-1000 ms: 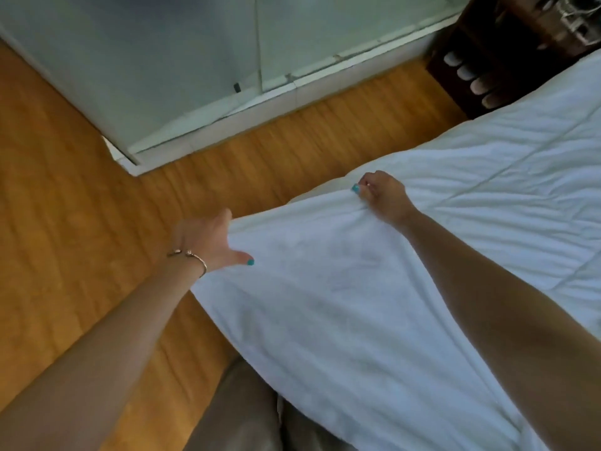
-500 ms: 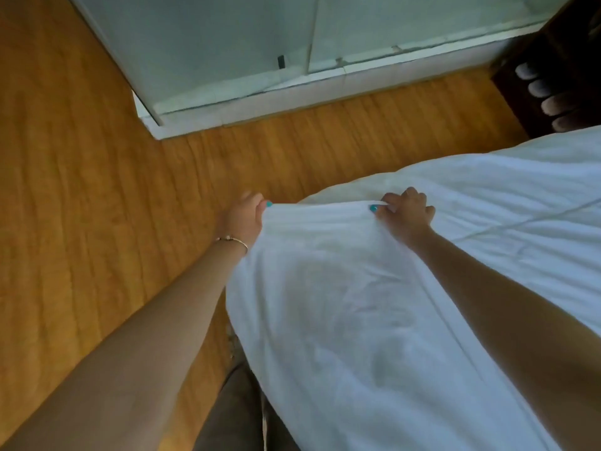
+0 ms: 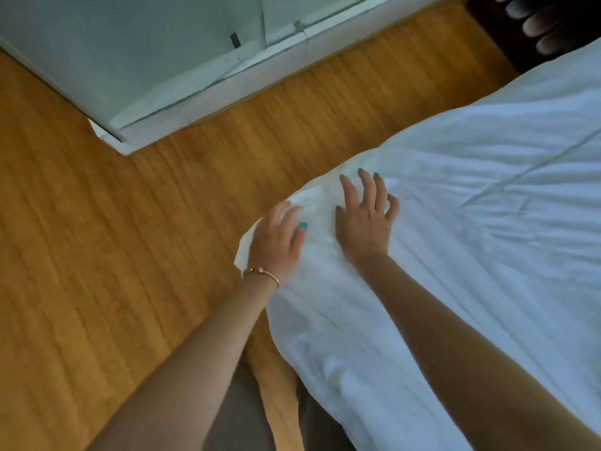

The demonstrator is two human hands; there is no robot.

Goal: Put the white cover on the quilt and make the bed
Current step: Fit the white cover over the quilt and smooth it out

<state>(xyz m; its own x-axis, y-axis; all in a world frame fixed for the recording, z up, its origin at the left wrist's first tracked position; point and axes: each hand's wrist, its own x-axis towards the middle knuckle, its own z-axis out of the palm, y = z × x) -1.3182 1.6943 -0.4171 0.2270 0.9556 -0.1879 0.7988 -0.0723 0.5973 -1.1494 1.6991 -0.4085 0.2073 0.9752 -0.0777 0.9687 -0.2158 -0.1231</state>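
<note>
The white cover (image 3: 374, 320) lies over the quilt (image 3: 504, 164) along the bed's left edge, its corner hanging a little past the edge. My left hand (image 3: 276, 242), with a thin bracelet on the wrist, lies on that corner, fingers nearly straight and thumb out. Just to its right, my right hand (image 3: 366, 219) lies palm down on the fabric with spread, straight fingers. Neither hand grips the cloth. The quilt's stitched seams show further right.
Wooden floor (image 3: 113, 255) fills the left half. A glass partition on a white base (image 3: 208, 92) runs across the top. Dark wooden furniture (image 3: 507, 30) stands by the bed at the top right. My trouser legs (image 3: 240, 411) show at the bottom.
Both hands let go of the cover's edge that they pinched and held up. The cover has dropped onto the bed and the hands now lie flat on it.
</note>
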